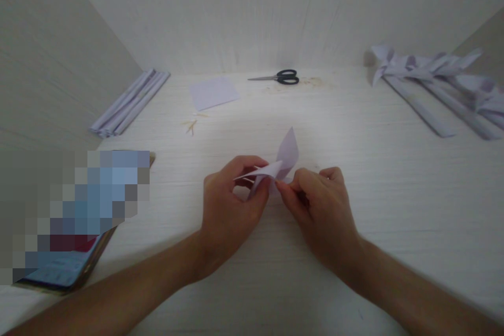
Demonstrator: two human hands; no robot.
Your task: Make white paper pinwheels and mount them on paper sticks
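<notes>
A white paper pinwheel [289,152] with curled blades is up between my two hands over the middle of the table. My left hand [236,202] grips it from the left, thumb in front and fingers behind the folds. From the right, my right hand [318,199] pinches at its lower right part, thumb and forefinger pressed together. Whether those fingertips also hold something small is hidden. One blade points upward, and another sticks out to the left over my left fingers.
Rolled paper sticks [132,102] lie at the back left, beside a square paper sheet [214,93] and small pointed slivers [191,126]. Black-handled scissors [289,77] rest by the back wall. Paper pinwheels on sticks [429,71] lie back right. A phone [63,268], partly blurred, is left.
</notes>
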